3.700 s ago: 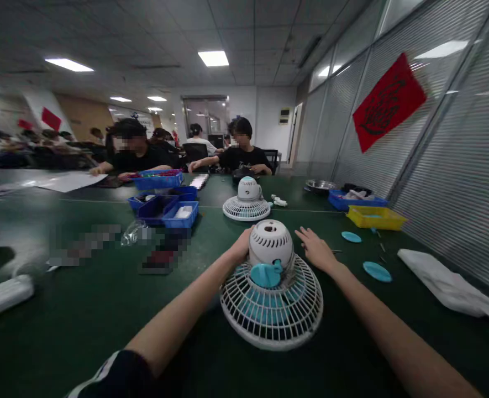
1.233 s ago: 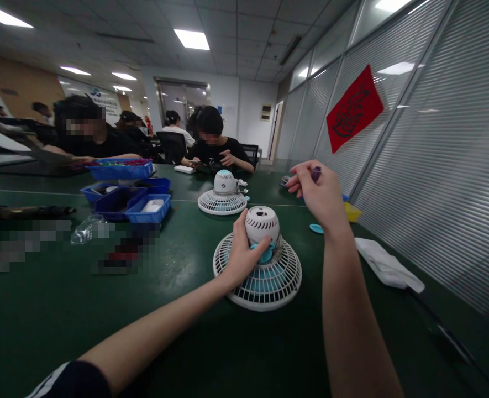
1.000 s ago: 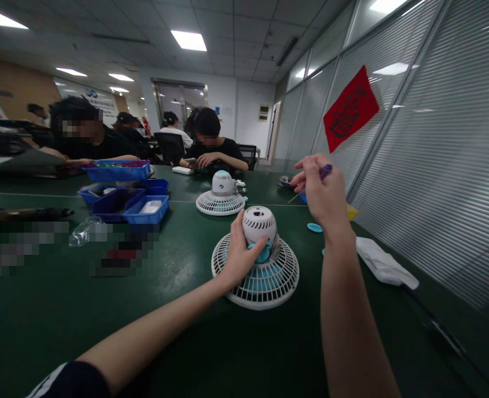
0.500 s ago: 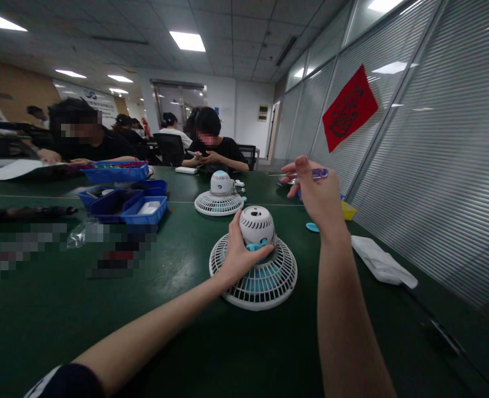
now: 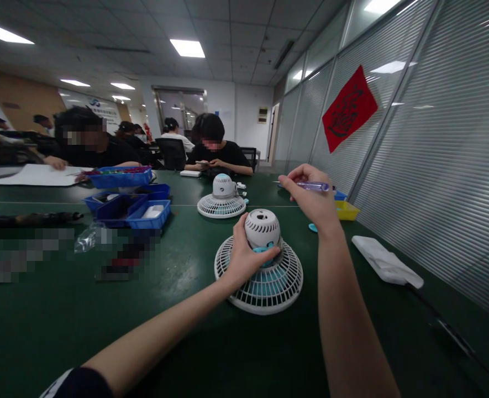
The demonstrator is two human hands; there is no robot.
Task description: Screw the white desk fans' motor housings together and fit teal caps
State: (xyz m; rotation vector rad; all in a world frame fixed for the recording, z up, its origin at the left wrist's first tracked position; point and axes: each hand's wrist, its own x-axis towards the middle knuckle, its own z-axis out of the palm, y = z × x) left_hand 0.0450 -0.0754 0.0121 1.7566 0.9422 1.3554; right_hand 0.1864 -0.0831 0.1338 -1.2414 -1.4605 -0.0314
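A small white fan (image 5: 262, 229) with a light blue part at its neck lies grille-down on the green table (image 5: 165, 320). My left hand (image 5: 247, 257) is wrapped round the neck of its motor housing from the left, thumb across the blue part. Up and to the right of the fan, my right hand (image 5: 310, 196) grips a screwdriver (image 5: 316, 186) by its clear purple handle. The shaft points left, apart from the fan. Behind stands a second white fan (image 5: 222, 205), also grille-down, with small white parts (image 5: 241, 186) beside it.
Blue bins (image 5: 148, 214) holding parts stand at left, near a clear plastic bag (image 5: 87, 237) and a dark rod-shaped tool (image 5: 32, 219). At right are a yellow bin (image 5: 346, 210), a light blue piece (image 5: 313, 227) and a white packet (image 5: 387, 261). Two people sit across the table.
My right hand has turned, its fingers closing more tightly round the screwdriver handle. My left hand keeps its hold on the fan. The view has shifted slightly.
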